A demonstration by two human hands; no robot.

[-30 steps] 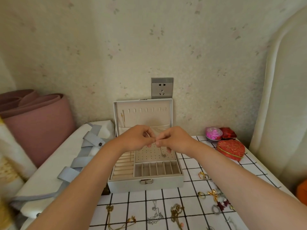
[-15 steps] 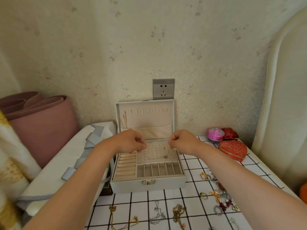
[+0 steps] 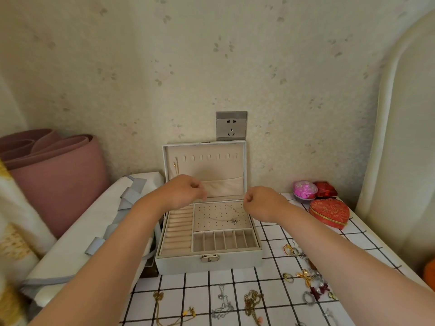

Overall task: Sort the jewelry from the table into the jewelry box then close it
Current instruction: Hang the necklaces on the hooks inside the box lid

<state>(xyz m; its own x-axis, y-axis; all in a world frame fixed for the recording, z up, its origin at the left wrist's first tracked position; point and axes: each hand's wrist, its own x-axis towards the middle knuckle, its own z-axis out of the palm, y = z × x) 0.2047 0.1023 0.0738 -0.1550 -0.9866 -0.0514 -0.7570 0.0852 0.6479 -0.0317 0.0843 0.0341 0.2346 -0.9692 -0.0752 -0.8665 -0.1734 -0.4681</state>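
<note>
The grey jewelry box (image 3: pixel 209 264) stands open on the checked table, its lid (image 3: pixel 204 165) upright against the wall. A gold necklace (image 3: pixel 175 167) hangs inside the lid. My left hand (image 3: pixel 186 191) and my right hand (image 3: pixel 261 202) hover apart over the box, fingers curled, each pinching an end of a thin silver necklace (image 3: pixel 233 220). Its pendant hangs down onto the perforated panel. Several necklaces (image 3: pixel 223 304) lie on the table in front of the box, and rings and bows (image 3: pixel 306 276) lie to the right.
A red heart-shaped box (image 3: pixel 329 212), a pink tin (image 3: pixel 304 189) and a small red box (image 3: pixel 326 189) sit at the back right. A white bag with grey straps (image 3: pixel 94 220) and a rolled pink mat (image 3: pixel 54 172) lie left. A wall socket (image 3: pixel 231 125) is above the lid.
My hands were together in front of the lid; they have drawn apart and lowered, stretching the silver necklace over the box so the pendant reaches the perforated panel.
</note>
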